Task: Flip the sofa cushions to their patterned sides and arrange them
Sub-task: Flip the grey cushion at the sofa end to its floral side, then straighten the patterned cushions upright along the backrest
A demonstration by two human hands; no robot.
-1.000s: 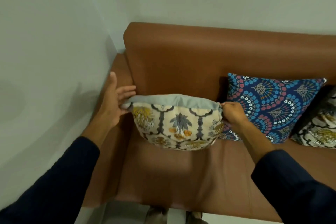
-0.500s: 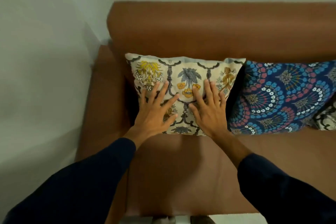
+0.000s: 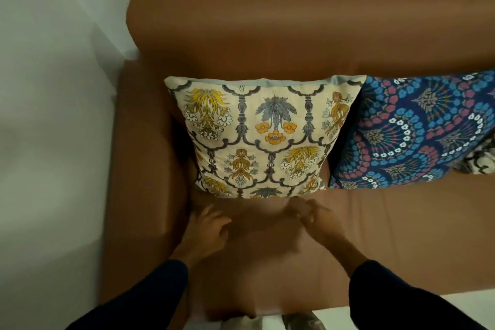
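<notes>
Though patterned, cream cushion (image 3: 263, 137) unlettered.

three cushions (image 3: 262, 139), one sofa (image 3: 267, 35), two hands (image 3: 211, 228)

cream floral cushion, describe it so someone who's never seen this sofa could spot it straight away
On the brown sofa, look at the seat end by its armrest beside the wall. The cream floral cushion leans upright on the backrest there, next to a blue fan-patterned cushion. Only it has a pale ground with yellow, orange and grey flowers.
</notes>
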